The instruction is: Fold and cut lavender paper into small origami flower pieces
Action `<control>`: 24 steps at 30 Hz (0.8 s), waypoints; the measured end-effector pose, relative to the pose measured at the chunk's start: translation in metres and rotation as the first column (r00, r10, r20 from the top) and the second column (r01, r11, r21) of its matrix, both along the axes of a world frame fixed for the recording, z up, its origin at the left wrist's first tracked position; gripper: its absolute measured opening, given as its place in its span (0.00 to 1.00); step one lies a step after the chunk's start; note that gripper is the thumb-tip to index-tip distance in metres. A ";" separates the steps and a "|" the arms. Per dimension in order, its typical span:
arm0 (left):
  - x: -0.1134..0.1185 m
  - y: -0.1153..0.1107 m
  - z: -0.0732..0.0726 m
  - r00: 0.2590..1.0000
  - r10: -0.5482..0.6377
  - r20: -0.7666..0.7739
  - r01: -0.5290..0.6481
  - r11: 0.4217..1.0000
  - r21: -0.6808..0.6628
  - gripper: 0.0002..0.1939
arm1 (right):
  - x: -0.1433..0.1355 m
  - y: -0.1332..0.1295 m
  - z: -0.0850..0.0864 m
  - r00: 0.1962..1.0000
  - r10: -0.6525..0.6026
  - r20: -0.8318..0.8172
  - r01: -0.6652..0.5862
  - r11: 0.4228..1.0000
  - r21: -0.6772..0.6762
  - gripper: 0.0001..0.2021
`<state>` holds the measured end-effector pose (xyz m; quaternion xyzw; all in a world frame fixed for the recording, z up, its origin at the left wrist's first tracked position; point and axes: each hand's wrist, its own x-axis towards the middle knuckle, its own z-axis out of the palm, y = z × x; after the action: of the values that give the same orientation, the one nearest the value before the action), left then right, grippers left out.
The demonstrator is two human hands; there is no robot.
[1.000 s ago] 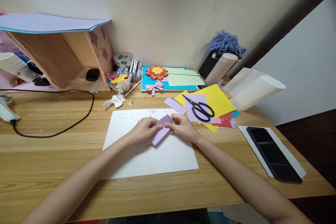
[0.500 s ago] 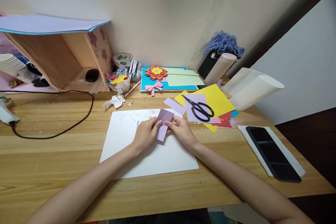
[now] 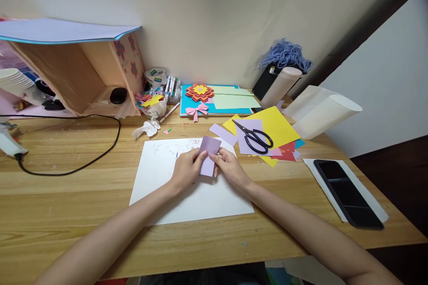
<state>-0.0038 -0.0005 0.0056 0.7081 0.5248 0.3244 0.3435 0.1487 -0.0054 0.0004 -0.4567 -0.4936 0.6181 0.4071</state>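
Observation:
Between my two hands is a small rectangle of purple paper (image 3: pixel 209 144), held above a large white sheet (image 3: pixel 160 205) on the wooden table. My left hand (image 3: pixel 187 167) pinches its left edge, thumb on top. On the right edge, my right hand (image 3: pixel 230 167) grips it with the thumb on the face and fingers curled behind. The fingers under the paper are partly hidden. Black-handled scissors (image 3: pixel 256 139) lie to the right on a lavender paper piece (image 3: pixel 244 147), beside a lavender strip (image 3: pixel 222 133) and yellow paper (image 3: pixel 281 127).
A layered paper flower (image 3: pixel 199 92) and pink paper bow (image 3: pixel 196 111) lie on a blue board (image 3: pixel 185 104) at the back. A phone (image 3: pixel 347 193) rests at right. A black cable (image 3: pixel 117 140) loops at left near a cardboard box (image 3: pixel 129 71). Crumpled tissue (image 3: pixel 147 129) lies nearby.
The purple paper has turned slightly and now stands more upright between my hands. Both hands keep their grip in nearly the same place.

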 end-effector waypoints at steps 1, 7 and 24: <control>0.000 0.000 0.000 1.000 0.006 -0.002 -0.006 1.000 0.002 0.20 | 0.001 0.001 0.000 1.000 0.013 -0.006 -0.013 1.000 -0.004 0.19; -0.001 0.001 0.001 1.000 0.005 -0.002 -0.005 1.000 0.007 0.19 | 0.006 0.004 0.003 0.995 0.097 -0.005 -0.097 0.994 -0.044 0.18; -0.003 0.006 -0.004 0.996 0.022 0.086 -0.017 0.998 -0.065 0.20 | 0.009 0.005 0.002 0.969 0.237 -0.070 -0.244 0.963 -0.113 0.24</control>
<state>-0.0064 0.0052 0.0016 0.6768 0.5264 0.3410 0.3854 0.1581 -0.0008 0.0027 -0.3996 -0.4955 0.7043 0.3141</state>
